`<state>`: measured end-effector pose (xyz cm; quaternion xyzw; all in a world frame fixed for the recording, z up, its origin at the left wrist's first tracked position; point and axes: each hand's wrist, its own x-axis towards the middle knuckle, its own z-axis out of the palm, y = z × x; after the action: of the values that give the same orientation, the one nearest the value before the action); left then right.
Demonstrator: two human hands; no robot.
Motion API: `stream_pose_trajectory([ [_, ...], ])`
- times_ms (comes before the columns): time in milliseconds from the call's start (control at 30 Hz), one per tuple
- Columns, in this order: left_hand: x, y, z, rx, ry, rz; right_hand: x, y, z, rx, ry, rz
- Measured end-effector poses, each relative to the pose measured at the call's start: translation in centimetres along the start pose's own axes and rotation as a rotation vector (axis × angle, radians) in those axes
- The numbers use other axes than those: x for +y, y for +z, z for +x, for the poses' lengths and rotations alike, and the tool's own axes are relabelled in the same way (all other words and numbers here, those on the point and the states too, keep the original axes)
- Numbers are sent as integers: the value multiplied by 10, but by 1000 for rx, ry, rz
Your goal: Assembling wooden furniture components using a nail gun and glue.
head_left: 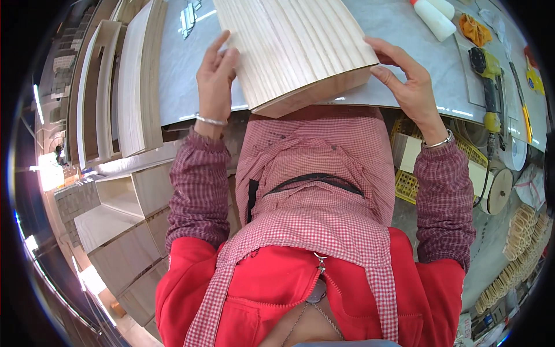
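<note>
A pale wooden box (295, 46) with a striped grain lies slightly askew on the grey-white table top, its near end at the table's front edge. At the box's left side is my left hand (215, 84); its fingers point away from me, and the thumb and index finger are apart, close to or touching the edge. My right hand (409, 87) grips the near right corner, fingers along the side and thumb at the end face. The box's far end runs out of view.
Several wooden boxes (139, 81) stand at the table's left, with more stacked wooden boxes (133, 231) below. On the right lie a yellow-green power tool (487, 69), a white bottle (433, 20) and an orange cloth (475, 30). Thin metal strips (188, 20) lie beyond my left hand. A yellow crate (407, 186) is underneath.
</note>
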<state>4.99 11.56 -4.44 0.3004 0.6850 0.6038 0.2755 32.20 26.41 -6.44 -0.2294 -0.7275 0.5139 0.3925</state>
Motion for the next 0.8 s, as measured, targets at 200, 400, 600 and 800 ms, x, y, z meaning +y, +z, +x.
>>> stream_pose_trajectory([
  [200,-20,-11,-50,-155,365,262,10,-7,-1,-98,-53,-11],
  [400,-28,-3,-64,-154,621,437,12,-10,-2,-87,-1,7],
  [600,-33,1,-67,-62,721,532,19,-14,-4,-70,14,15],
  [800,-37,4,-65,-35,790,548,19,-15,-6,-52,-2,-7],
])
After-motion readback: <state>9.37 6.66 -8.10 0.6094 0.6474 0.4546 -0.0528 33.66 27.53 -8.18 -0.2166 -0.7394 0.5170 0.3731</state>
